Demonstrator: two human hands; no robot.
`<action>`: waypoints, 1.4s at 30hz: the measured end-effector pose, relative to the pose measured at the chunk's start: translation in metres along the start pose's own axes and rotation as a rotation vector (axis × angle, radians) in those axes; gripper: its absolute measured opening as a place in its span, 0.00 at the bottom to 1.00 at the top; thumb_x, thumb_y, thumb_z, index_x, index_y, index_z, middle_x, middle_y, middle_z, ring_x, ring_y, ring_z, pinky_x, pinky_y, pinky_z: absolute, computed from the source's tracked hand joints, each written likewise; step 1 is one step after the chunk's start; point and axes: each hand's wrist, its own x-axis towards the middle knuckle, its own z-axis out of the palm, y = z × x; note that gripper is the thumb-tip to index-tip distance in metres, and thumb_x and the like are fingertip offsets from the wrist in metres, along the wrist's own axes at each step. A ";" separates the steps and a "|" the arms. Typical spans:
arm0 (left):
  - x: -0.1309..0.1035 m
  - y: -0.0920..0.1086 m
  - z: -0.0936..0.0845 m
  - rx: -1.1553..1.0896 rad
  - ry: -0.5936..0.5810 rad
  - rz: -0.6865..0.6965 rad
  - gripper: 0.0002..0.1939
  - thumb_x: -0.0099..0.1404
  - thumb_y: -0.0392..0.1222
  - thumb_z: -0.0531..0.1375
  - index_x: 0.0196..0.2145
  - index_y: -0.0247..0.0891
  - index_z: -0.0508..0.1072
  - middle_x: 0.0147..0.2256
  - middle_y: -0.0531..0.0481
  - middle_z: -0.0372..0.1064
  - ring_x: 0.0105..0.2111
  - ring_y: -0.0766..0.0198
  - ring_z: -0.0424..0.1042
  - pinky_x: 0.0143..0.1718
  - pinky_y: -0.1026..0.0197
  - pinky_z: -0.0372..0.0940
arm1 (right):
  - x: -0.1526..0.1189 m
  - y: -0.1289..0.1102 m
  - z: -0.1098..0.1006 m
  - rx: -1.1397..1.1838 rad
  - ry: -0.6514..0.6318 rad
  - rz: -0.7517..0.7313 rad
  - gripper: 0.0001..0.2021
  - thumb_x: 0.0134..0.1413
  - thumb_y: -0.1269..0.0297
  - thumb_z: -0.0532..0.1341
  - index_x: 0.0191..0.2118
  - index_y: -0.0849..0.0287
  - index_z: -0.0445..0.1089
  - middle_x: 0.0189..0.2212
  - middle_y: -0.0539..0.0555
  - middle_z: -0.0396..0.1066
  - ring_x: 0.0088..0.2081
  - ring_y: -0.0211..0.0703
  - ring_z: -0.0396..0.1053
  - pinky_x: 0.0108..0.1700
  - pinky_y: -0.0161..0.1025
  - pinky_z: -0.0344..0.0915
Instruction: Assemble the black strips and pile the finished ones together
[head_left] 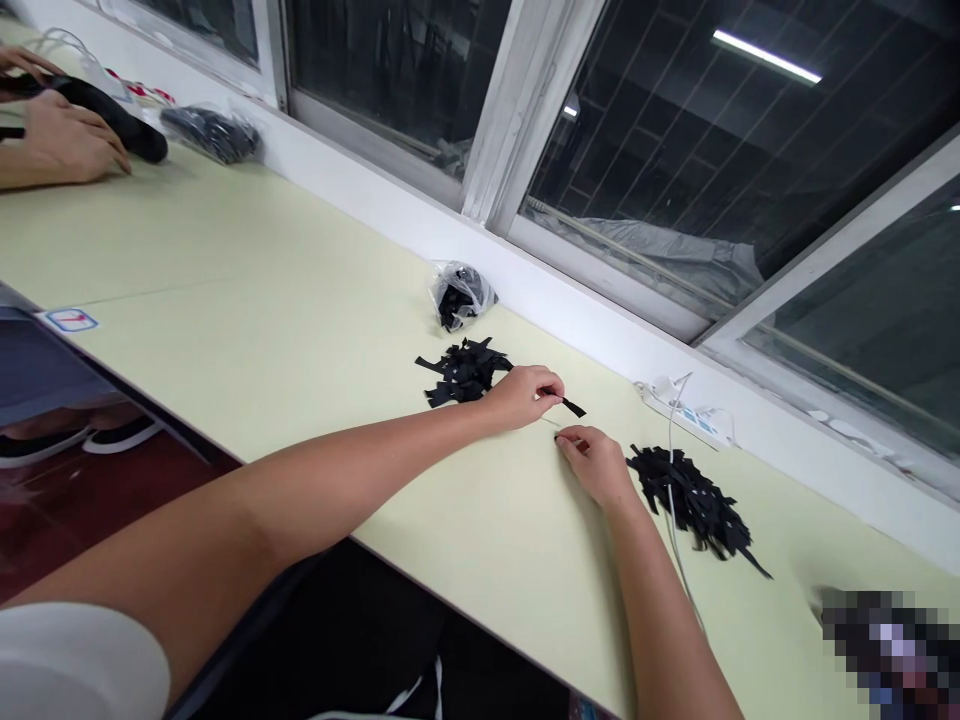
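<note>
My left hand (523, 396) is closed in a pinch on a short black fabric strip (574, 407), whose end sticks out to the right of the fingers. Just below and to the right, my right hand (596, 462) has thumb and fingertips pressed together; a tiny dark bit shows at the tips, too small to name. A loose pile of black strips (463, 373) lies left of my left hand. Another heap of black strips (694, 500) spreads out beyond my right wrist, with a white cable crossing over it.
Behind the left pile stands a clear plastic bag (461, 297) of black pieces. A white power strip (690, 412) sits by the wall. At far left, another person's hands (71, 140) hold a dark curved object beside a second bag (212, 134). A pixelated patch covers the lower right.
</note>
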 end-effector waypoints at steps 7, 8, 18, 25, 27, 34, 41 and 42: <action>0.000 0.001 0.001 0.017 -0.029 -0.021 0.04 0.61 0.32 0.60 0.31 0.36 0.75 0.32 0.50 0.72 0.32 0.65 0.70 0.37 0.62 0.64 | 0.007 -0.005 0.003 -0.122 -0.029 0.008 0.10 0.54 0.63 0.57 0.34 0.56 0.75 0.32 0.53 0.76 0.32 0.43 0.70 0.39 0.38 0.63; 0.000 0.001 0.000 0.020 -0.031 -0.019 0.04 0.61 0.32 0.60 0.30 0.36 0.75 0.32 0.50 0.72 0.32 0.65 0.70 0.37 0.62 0.64 | 0.008 -0.006 0.003 -0.150 -0.036 0.001 0.10 0.54 0.64 0.56 0.34 0.56 0.75 0.33 0.53 0.76 0.33 0.43 0.71 0.40 0.37 0.63; 0.000 -0.002 0.002 0.047 -0.033 0.003 0.04 0.60 0.32 0.60 0.30 0.36 0.75 0.31 0.50 0.72 0.32 0.65 0.70 0.37 0.62 0.64 | 0.012 -0.021 0.003 -0.479 -0.080 0.012 0.09 0.61 0.64 0.56 0.36 0.56 0.74 0.38 0.55 0.74 0.40 0.46 0.70 0.41 0.39 0.58; 0.000 -0.003 0.002 0.056 -0.036 -0.001 0.04 0.60 0.32 0.60 0.30 0.36 0.76 0.31 0.50 0.73 0.32 0.65 0.70 0.38 0.61 0.64 | 0.010 -0.021 0.008 -0.503 -0.098 -0.001 0.10 0.63 0.68 0.53 0.40 0.62 0.72 0.39 0.63 0.73 0.43 0.51 0.69 0.42 0.40 0.58; 0.000 -0.003 0.002 0.060 -0.036 -0.005 0.04 0.60 0.32 0.60 0.30 0.36 0.76 0.31 0.50 0.72 0.32 0.65 0.70 0.38 0.61 0.64 | 0.007 -0.021 0.009 -0.499 -0.082 -0.016 0.10 0.63 0.69 0.52 0.41 0.62 0.71 0.39 0.63 0.73 0.42 0.52 0.70 0.40 0.41 0.58; 0.000 -0.001 0.001 0.048 -0.041 -0.019 0.04 0.60 0.31 0.60 0.30 0.36 0.75 0.31 0.50 0.73 0.32 0.65 0.69 0.38 0.61 0.64 | 0.002 -0.019 0.006 -0.535 -0.053 -0.010 0.09 0.64 0.66 0.54 0.39 0.60 0.71 0.38 0.62 0.72 0.41 0.51 0.69 0.39 0.41 0.58; 0.000 -0.003 0.001 0.044 -0.049 -0.018 0.04 0.60 0.31 0.60 0.30 0.36 0.76 0.32 0.50 0.73 0.32 0.65 0.69 0.38 0.62 0.64 | 0.002 -0.023 0.008 -0.494 -0.047 0.014 0.08 0.63 0.69 0.53 0.40 0.62 0.70 0.38 0.63 0.73 0.41 0.51 0.69 0.39 0.41 0.58; 0.000 -0.004 0.001 0.045 -0.050 -0.019 0.04 0.60 0.32 0.60 0.30 0.36 0.76 0.32 0.50 0.73 0.32 0.65 0.69 0.38 0.62 0.64 | 0.002 -0.023 0.008 -0.471 -0.047 0.013 0.08 0.63 0.69 0.53 0.41 0.61 0.69 0.38 0.62 0.73 0.40 0.51 0.70 0.39 0.41 0.58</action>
